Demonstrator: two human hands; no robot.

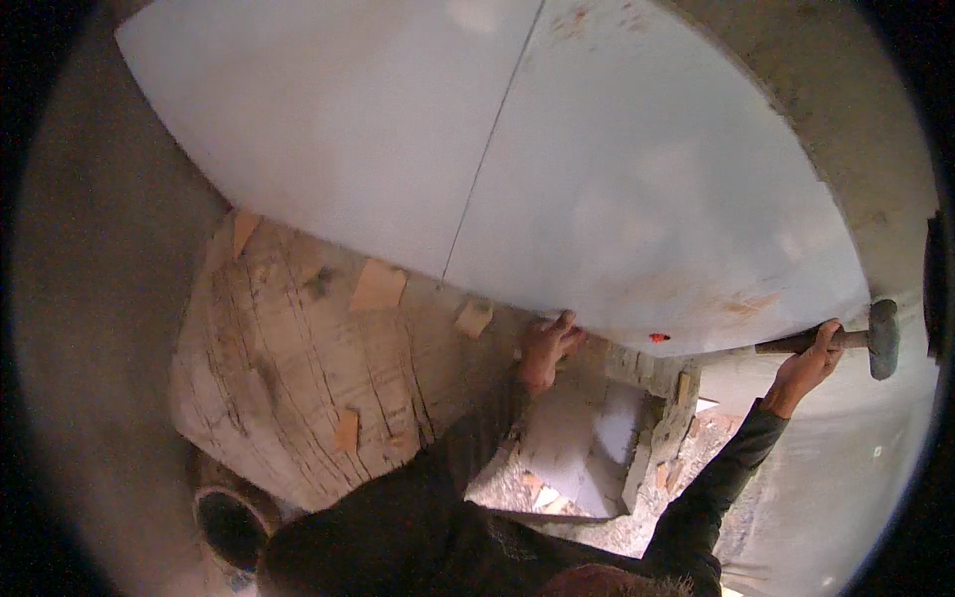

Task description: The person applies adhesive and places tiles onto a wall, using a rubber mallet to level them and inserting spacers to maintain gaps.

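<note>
Two large glossy white tiles, a left one and a right one, stand edge to edge with a thin dark joint between them. My left hand is at the lower edge of the right tile, its fingers apart; anything small behind them is hidden. At the tile's lower right corner, my right hand is closed round the handle of a mallet, close to its rounded grey head. The handle runs left along the tile's edge. A small red-orange spot shows on the tile between my hands.
Below the tiles lies a rough, grooved grey surface with several tan tile pieces on it. A box-like grey block stands beneath my hands, amid rubble. A round dark opening sits at lower left.
</note>
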